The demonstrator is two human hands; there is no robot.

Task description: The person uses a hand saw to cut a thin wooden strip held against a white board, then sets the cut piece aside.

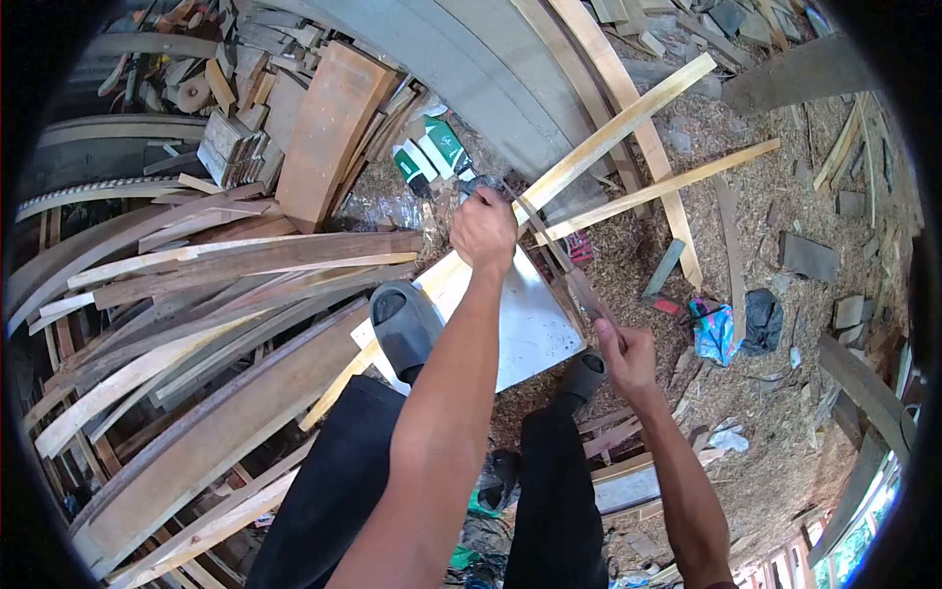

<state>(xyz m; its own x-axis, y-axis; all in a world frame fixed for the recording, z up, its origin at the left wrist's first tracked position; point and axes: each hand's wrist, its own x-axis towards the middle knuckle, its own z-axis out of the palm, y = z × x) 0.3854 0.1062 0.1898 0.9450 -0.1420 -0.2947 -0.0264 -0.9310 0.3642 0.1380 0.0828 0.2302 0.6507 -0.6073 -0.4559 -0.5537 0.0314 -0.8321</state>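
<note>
A long pale wooden strip (pixel 618 133) runs diagonally over a white board (pixel 535 324) and on under my left foot's dark clog (pixel 404 324). My left hand (pixel 484 231) is closed on the strip, its fingers curled over the top. In my right hand (pixel 625 358) is the near end of a long, narrow saw (pixel 569 267), gripped with the thumb along it. Its thin blade lies across the strip just right of my left hand; the teeth are too small to make out. A second thin strip (pixel 667 189) slants away to the right.
Stacked curved planks (pixel 226 265) fill the left side. Beyond my left hand lies a green-and-white box (pixel 444 147). A blue patterned bag (pixel 712 331) and a dark cloth-like item (pixel 761 321) lie right, on ground covered with shavings. My other clog (pixel 583 376) is near the board's edge.
</note>
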